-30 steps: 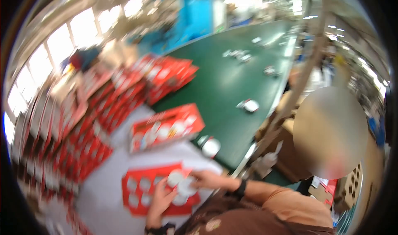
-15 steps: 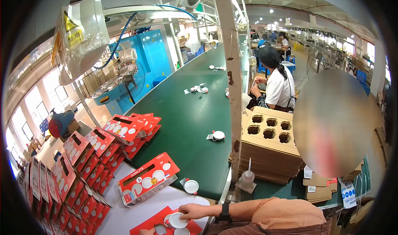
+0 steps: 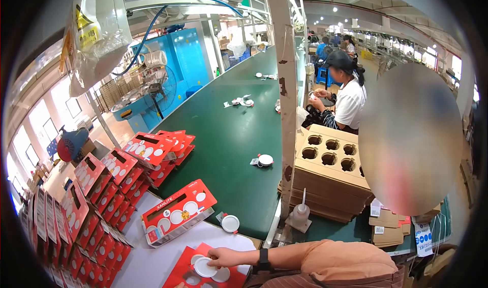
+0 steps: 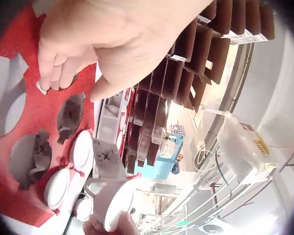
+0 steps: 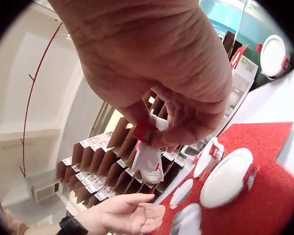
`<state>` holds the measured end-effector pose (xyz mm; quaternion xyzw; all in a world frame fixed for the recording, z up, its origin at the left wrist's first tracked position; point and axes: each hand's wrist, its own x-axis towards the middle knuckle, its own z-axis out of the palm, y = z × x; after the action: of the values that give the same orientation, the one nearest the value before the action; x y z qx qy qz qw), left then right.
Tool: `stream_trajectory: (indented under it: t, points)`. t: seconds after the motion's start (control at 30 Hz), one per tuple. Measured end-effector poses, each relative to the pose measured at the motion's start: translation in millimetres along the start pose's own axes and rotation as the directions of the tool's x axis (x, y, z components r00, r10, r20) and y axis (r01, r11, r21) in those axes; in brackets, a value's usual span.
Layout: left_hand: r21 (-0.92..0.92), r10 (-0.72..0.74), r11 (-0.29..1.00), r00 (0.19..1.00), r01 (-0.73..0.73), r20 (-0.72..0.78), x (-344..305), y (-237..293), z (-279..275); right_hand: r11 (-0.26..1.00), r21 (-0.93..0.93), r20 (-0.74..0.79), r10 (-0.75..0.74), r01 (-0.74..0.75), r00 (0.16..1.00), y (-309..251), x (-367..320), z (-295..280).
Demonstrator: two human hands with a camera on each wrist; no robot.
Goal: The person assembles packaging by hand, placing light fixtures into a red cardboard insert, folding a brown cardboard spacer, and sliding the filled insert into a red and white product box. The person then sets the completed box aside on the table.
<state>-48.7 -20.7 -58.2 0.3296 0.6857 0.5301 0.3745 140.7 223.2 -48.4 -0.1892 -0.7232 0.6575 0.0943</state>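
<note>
Near the bottom of the head view, my right hand (image 3: 226, 257) pinches a white round downlight (image 3: 205, 266) over a red cardboard sheet (image 3: 175, 274). The right wrist view shows a red clip (image 5: 145, 131) between thumb and fingers. My left hand (image 4: 108, 44) lies over the sheet with its fingers loosely bent and fingertips at a cutout. From the right wrist view, that palm is relaxed and holds nothing visible. Other downlights (image 4: 57, 188) sit in round holes of the sheet, while grey flaps (image 4: 42, 154) hang in other holes.
A red printed carton (image 3: 175, 214) stands ahead on the white tabletop (image 3: 152, 260), beside stacked cartons (image 3: 101, 206). Another downlight (image 3: 230, 223) lies by the green conveyor belt (image 3: 223, 130). A post (image 3: 287, 110), a bottle (image 3: 301, 218) and brown inserts (image 3: 330, 171) stand right. A seated person (image 3: 345, 95) works beyond.
My right hand and the downlight have shifted slightly left and up in the head view. A second ago both hands were close together over the sheet. The seated person's head has turned.
</note>
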Motion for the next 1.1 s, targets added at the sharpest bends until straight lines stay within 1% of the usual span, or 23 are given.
stream_trajectory:
  t: [0.03, 0.07, 0.13, 0.17, 0.2, 0.23, 0.27, 0.3, 0.33, 0.37, 0.4, 0.43, 0.47, 0.5, 0.53, 0.57, 0.6, 0.67, 0.8, 0.87, 0.9, 0.97, 1.1]
  points:
    - [-0.238, -0.085, 0.966, 0.992, 0.104, 0.090, 3.9, -6.2, -5.1, 1.000, -0.010, -0.005, 0.023, -0.023, 1.000, -3.0, 1.4, 1.9]
    - [-0.238, -0.087, 0.966, 0.992, 0.106, 0.091, 5.1, -1.0, 0.1, 0.999, -0.021, -0.011, 0.045, -0.045, 0.999, -4.9, 3.5, 3.8]
    - [-0.484, -0.250, 0.846, 0.968, 0.222, 0.007, 8.9, 15.4, 16.0, 0.999, 0.013, -0.036, 0.034, -0.033, 0.999, 1.6, 11.4, 9.7]
    - [-0.482, -0.249, 0.847, 0.968, 0.223, 0.011, 10.6, 7.1, 16.4, 0.993, -0.114, -0.076, -0.044, 0.035, 0.996, 11.6, 19.4, 11.2]
    - [-0.401, -0.116, 0.908, 0.993, 0.122, 0.039, 12.8, -6.5, 16.6, 0.966, -0.242, -0.105, -0.125, 0.097, 0.987, 11.8, 22.0, 11.3]
    - [-0.321, 0.017, 0.947, 0.997, 0.010, 0.079, 17.0, -18.2, 16.9, 0.966, -0.241, -0.108, -0.124, 0.095, 0.986, 12.6, 23.1, 10.9]
    - [-0.321, 0.015, 0.947, 0.997, 0.012, 0.082, 20.8, -18.8, 20.1, 0.979, -0.203, -0.119, -0.046, 0.021, 0.992, 3.5, 20.8, 9.2]
    - [-0.433, -0.050, 0.898, 0.995, 0.080, 0.081, 22.9, -19.6, 23.1, 0.985, -0.161, -0.121, 0.035, -0.055, 0.992, -2.7, 19.0, 7.9]
    - [-0.541, -0.122, 0.828, 0.989, 0.145, 0.079, 22.8, -21.5, 26.7, 0.967, -0.256, -0.169, -0.029, -0.015, 0.985, 1.6, 21.3, 6.4]
    - [-0.420, 0.024, 0.907, 0.997, 0.009, 0.074, 23.9, -23.8, 35.0, 0.939, -0.342, -0.195, -0.092, 0.021, 0.976, 10.0, 26.1, 7.1]
    - [-0.619, -0.375, 0.737, 0.926, 0.271, -0.041, 61.4, -43.3, 32.0, 0.905, -0.426, -0.205, -0.119, 0.021, 0.972, 8.1, 25.8, 3.4]
    - [-0.625, -0.263, 0.746, 0.964, 0.230, 0.040, 62.5, -73.8, 24.3, 0.896, -0.440, -0.250, -0.187, 0.061, 0.950, 13.0, 23.5, 2.1]
    - [-0.615, -0.243, 0.769, 0.969, 0.173, -0.032, 42.6, -18.3, 50.4, 0.903, -0.429, -0.222, -0.140, 0.033, 0.965, 9.5, 21.9, -3.4]
    - [0.132, 0.263, 0.960, 0.956, -0.246, -0.131, 21.9, 29.1, 70.6, 0.826, -0.546, -0.096, -0.225, 0.138, 0.970, 39.2, 35.2, -8.7]
    - [-0.363, -0.042, 0.932, 0.985, -0.021, -0.166, 38.3, 0.1, 67.7, 0.955, -0.295, -0.209, -0.104, 0.038, 0.972, 42.2, 36.2, -12.0]
    - [-0.566, -0.219, 0.813, 0.972, 0.137, -0.081, 51.0, -17.8, 61.0, 0.984, -0.172, -0.268, -0.084, 0.039, 0.960, 43.3, 33.1, -12.9]
    - [-0.553, -0.258, 0.821, 0.955, 0.139, -0.143, 46.8, -4.3, 68.4, 0.975, -0.214, -0.261, -0.122, 0.066, 0.957, 28.4, 25.7, -13.5]
    - [-0.497, -0.263, 0.849, 0.959, 0.178, -0.106, 49.8, -9.2, 68.5, 0.971, -0.237, -0.228, -0.026, -0.029, 0.973, 2.6, 15.5, -12.4]
    - [-0.428, -0.300, 0.881, 0.938, 0.202, -0.176, 45.8, 3.3, 80.3, 0.958, -0.270, -0.203, 0.044, -0.099, 0.978, -12.7, 8.2, -5.9]
    - [-0.384, -0.328, 0.894, 0.921, 0.231, -0.209, 42.3, 11.6, 82.9, 0.925, -0.380, -0.220, -0.068, -0.021, 0.973, -14.8, 10.0, -0.1]
    - [-0.384, -0.329, 0.894, 0.921, 0.232, -0.209, 41.7, 11.7, 84.4, 0.925, -0.380, -0.219, -0.068, -0.022, 0.973, -16.7, 10.8, 2.1]
    - [-0.403, -0.274, 0.899, 0.937, 0.169, -0.218, 40.0, 11.4, 88.3, 0.810, -0.586, -0.211, -0.186, 0.028, 0.960, -20.1, 11.5, 6.1]
    - [-0.391, -0.253, 0.904, 0.953, 0.171, -0.166, 39.4, 12.9, 91.0, 0.805, -0.593, -0.203, -0.178, 0.024, 0.963, -17.6, 13.0, 13.7]
